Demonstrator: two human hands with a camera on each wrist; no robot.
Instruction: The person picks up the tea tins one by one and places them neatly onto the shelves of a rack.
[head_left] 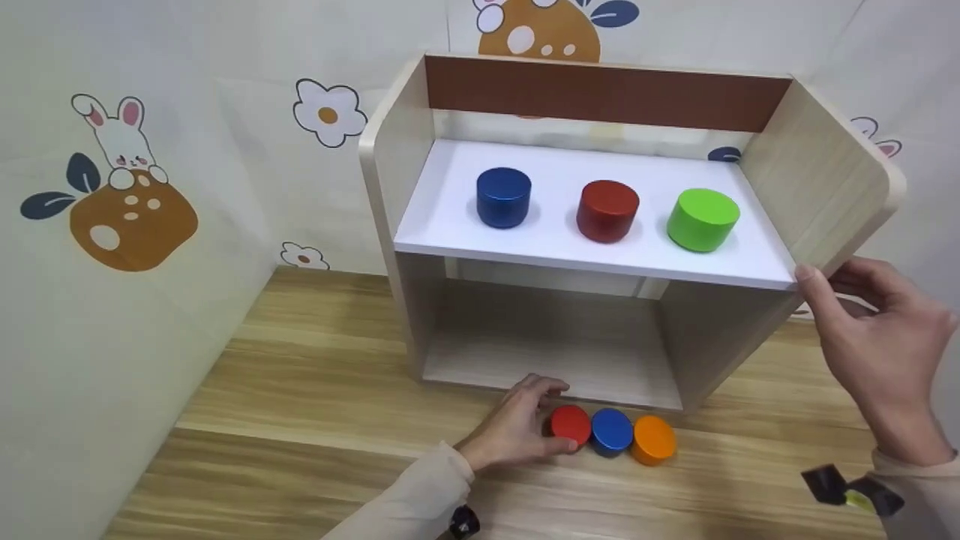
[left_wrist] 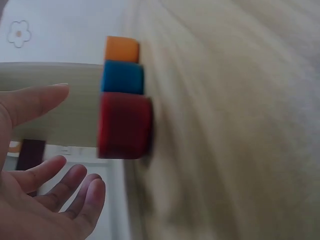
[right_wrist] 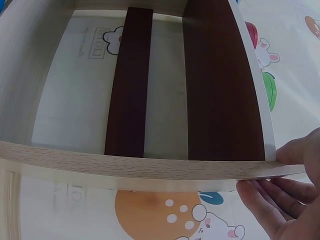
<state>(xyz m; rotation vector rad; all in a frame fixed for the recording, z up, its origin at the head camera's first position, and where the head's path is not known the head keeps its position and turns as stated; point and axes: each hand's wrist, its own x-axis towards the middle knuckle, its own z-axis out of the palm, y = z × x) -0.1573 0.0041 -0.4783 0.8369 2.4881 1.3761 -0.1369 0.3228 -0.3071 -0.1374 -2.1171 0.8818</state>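
Note:
My left hand (head_left: 517,427) reaches low over the wooden tabletop, thumb and fingers spread on either side of a red cylinder (head_left: 571,425). In the left wrist view the fingers are apart and the red cylinder (left_wrist: 125,126) stands just beyond them. Beside it, in a touching row, are a blue cylinder (head_left: 612,432) and an orange cylinder (head_left: 654,440). My right hand (head_left: 881,330) grips the side panel of a two-tier shelf (head_left: 825,172). Its thumb lies near the white board's front corner, and its fingers (right_wrist: 265,205) wrap the panel's outer face.
On the white upper board (head_left: 555,251) stand a dark blue cylinder (head_left: 503,198), a dark red cylinder (head_left: 607,211) and a green cylinder (head_left: 703,220), spaced apart. The shelf's lower tier (head_left: 551,337) opens right behind the row. A patterned wall covering (head_left: 247,150) stands behind and at left.

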